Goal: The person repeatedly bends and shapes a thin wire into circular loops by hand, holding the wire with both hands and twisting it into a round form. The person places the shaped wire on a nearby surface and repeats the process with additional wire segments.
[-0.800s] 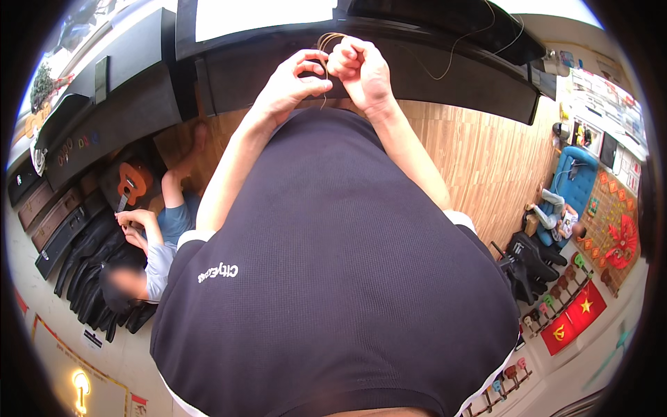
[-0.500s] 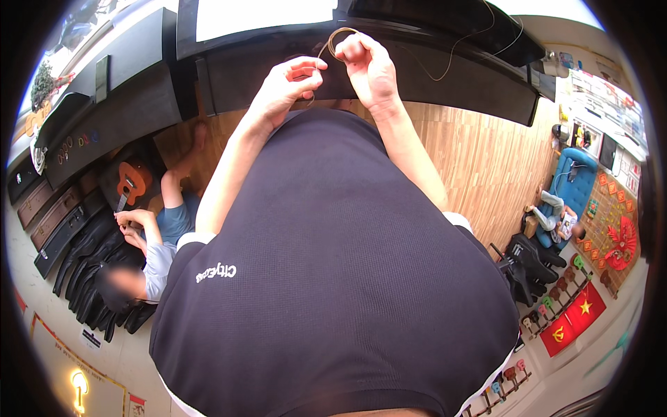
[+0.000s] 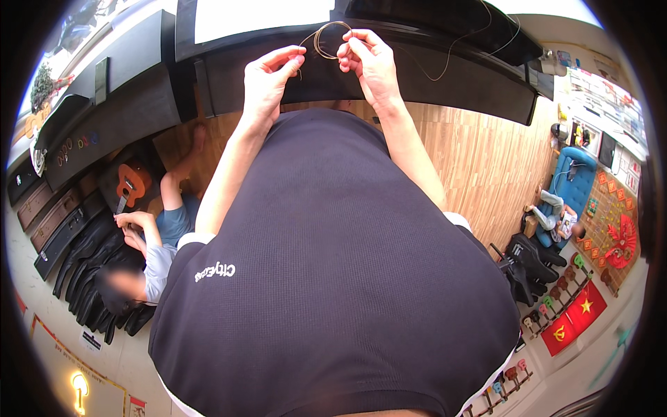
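Observation:
A coil of thin bronze-coloured wire (image 3: 317, 43) hangs in a loose ring in front of a black furniture front. My right hand (image 3: 372, 73) grips the coil's right side with bent fingers. My left hand (image 3: 269, 87), to the left of the ring, pinches a strand running from it, and a short end dangles below the fingertips. Both hands are raised above my dark shirt, near the black furniture (image 3: 458, 90).
A white panel (image 3: 264, 17) lies on the furniture, with thin cables at right. At left, a seated person (image 3: 177, 222) holds an orange guitar (image 3: 132, 182) beside black cases. At right, another person (image 3: 566, 222) reclines on a blue sofa (image 3: 577, 167) near a black chair.
My left hand has moved left and slightly up, away from the coil. My right hand has risen slightly and turned, and the wire ring now shows as a rounder loop between them.

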`<state>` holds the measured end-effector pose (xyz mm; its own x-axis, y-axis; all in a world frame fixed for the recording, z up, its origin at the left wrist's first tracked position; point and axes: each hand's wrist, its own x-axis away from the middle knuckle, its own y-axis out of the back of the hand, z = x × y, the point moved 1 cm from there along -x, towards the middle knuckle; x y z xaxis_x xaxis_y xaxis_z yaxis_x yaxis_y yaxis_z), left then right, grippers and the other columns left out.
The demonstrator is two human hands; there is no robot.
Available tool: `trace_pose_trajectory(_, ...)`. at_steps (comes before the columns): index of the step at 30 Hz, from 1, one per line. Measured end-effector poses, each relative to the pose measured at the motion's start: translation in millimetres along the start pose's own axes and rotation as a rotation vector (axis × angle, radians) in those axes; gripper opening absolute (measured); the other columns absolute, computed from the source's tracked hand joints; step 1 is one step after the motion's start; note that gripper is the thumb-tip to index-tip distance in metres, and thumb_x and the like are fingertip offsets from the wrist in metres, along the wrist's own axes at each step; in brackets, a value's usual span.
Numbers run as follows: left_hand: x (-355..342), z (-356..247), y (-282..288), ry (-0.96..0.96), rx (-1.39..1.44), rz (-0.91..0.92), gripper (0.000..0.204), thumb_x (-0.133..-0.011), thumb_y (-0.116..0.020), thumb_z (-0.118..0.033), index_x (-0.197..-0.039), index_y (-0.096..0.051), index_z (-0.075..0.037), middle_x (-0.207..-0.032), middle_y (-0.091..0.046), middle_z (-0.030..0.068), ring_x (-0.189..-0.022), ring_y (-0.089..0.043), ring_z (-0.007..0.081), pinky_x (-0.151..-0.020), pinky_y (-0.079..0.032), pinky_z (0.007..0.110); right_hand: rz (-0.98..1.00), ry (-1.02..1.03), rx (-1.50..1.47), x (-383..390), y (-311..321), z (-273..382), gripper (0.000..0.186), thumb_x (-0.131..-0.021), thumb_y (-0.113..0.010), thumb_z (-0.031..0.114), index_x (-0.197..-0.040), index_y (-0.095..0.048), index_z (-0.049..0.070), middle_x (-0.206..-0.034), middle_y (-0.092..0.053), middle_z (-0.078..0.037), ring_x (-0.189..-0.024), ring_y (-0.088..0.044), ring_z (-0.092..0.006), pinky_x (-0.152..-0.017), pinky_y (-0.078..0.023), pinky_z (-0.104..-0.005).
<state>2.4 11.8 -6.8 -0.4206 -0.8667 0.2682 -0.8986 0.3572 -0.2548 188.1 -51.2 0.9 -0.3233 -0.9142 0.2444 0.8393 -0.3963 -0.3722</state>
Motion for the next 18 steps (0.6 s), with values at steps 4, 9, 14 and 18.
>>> trace_pose_trajectory(4,-2.0,3.7,0.7,-0.041,0.04,-0.04,0.019,-0.085,-0.07,-0.003,-0.104,-0.069,0.001,-0.096,-0.07,0.0096,-0.089,-0.066,0.0147,-0.082,-0.052,0.027,-0.031,0.009,-0.002,0.3,-0.7,-6.6,0.01,-0.095,-0.055,0.009,-0.097,-0.06,0.0,-0.078,-0.064,-0.008,-0.064,-0.062,-0.0129,-0.058,-0.052,-0.0244)
trace_pose_trajectory(9,-3.1,7.1,2.1,-0.067,0.162,-0.093,0.017,-0.085,-0.068,0.001,-0.102,-0.068,0.004,-0.097,-0.069,0.0134,-0.09,-0.067,0.0209,-0.087,-0.055,0.031,0.004,-0.053,0.13,3.0,-3.7,-9.7,0.011,-0.093,-0.059,0.01,-0.094,-0.063,0.0,-0.077,-0.065,-0.008,-0.064,-0.063,-0.0125,-0.058,-0.053,-0.0241)
trace_pose_trajectory(14,-5.5,5.8,0.7,-0.072,0.317,-0.161,0.018,-0.086,-0.065,0.003,-0.104,-0.066,0.005,-0.097,-0.068,0.0152,-0.091,-0.068,0.0246,-0.088,-0.056,0.031,0.084,-0.099,0.21,2.0,-3.7,-16.6,0.012,-0.092,-0.062,0.012,-0.097,-0.065,0.002,-0.081,-0.067,-0.008,-0.068,-0.063,-0.011,-0.063,-0.053,-0.0224)
trace_pose_trajectory(18,-3.4,1.2,-0.1,0.066,0.338,-0.07,0.019,-0.087,-0.065,0.001,-0.105,-0.065,0.004,-0.097,-0.068,0.0146,-0.091,-0.068,0.0234,-0.087,-0.055,0.031,0.107,-0.115,0.196,1.1,-8.0,-17.4,0.013,-0.092,-0.062,0.012,-0.098,-0.065,0.001,-0.082,-0.067,-0.008,-0.069,-0.063,-0.0113,-0.064,-0.053,-0.0229)
